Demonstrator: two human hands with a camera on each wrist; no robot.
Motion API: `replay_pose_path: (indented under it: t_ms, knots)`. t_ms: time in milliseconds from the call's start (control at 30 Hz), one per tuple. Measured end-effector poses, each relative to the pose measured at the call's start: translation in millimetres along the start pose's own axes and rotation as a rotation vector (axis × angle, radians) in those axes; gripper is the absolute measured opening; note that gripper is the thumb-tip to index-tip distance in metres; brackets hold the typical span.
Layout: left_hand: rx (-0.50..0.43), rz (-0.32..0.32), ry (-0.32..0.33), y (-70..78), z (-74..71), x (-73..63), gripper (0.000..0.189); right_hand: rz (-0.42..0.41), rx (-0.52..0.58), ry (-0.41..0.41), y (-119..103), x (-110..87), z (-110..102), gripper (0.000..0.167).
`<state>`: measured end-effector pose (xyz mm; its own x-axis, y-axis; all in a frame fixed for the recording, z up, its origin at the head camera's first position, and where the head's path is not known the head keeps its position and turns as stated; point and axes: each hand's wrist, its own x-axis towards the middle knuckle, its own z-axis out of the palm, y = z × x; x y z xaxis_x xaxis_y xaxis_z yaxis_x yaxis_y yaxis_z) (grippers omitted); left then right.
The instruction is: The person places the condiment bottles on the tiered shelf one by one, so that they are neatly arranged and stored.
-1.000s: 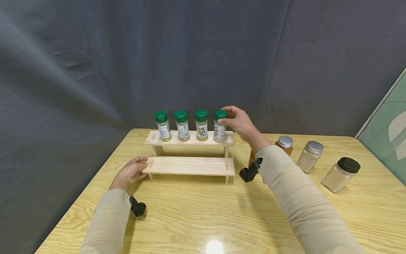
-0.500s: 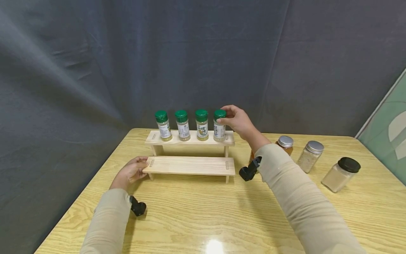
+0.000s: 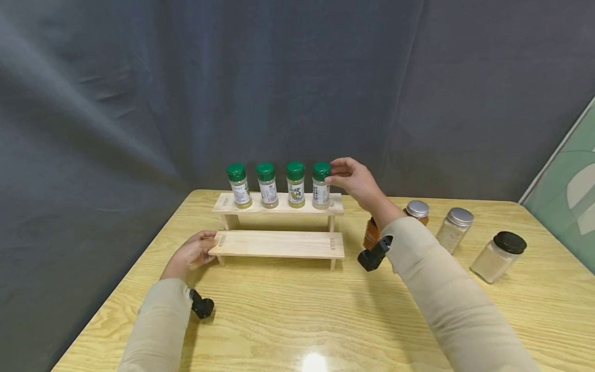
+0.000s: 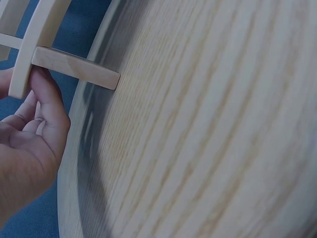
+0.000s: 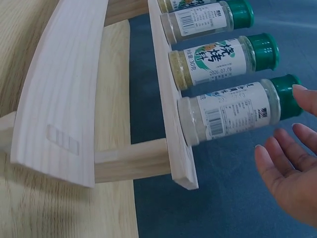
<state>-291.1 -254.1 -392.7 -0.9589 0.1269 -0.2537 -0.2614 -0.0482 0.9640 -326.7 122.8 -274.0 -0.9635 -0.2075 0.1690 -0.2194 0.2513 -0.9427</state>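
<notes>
Right hand (image 3: 358, 182) just off jar (image 3: 321, 195), fingers apart | jar upright on top shelf (image 3: 282, 202) of rack (image 3: 279, 244), right end, 1 of 4, seemingly placed | left hand (image 3: 191, 254) pinching rack's lower left end

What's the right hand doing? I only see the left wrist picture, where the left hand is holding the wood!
Observer: The right hand is beside the top of the rightmost green-lidded jar; I can't tell if its thumb touches.

Operator: Ooh, how many jars with green lids are there?

Observer: Four, all standing in a row on the upper shelf.

Operator: Any different ones?

Observer: Yes, a black-lidded jar is off to the right on the table.
</notes>
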Motion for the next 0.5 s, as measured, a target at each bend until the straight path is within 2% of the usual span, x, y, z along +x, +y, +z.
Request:
replay_pose_path:
  t_ms: [300, 500]
  knots:
    - [0.002, 0.004, -0.003, -0.4, -0.5, -0.9, 0.036, 0.001, -0.025, 0.028, 1.0, -23.7, -18.1, 0.049]
    - [0.012, 0.005, -0.003, 0.1, -2.6, -0.2, 0.037, -0.013, -0.038, 0.023, 9.7, -43.8, -32.9, 0.051]
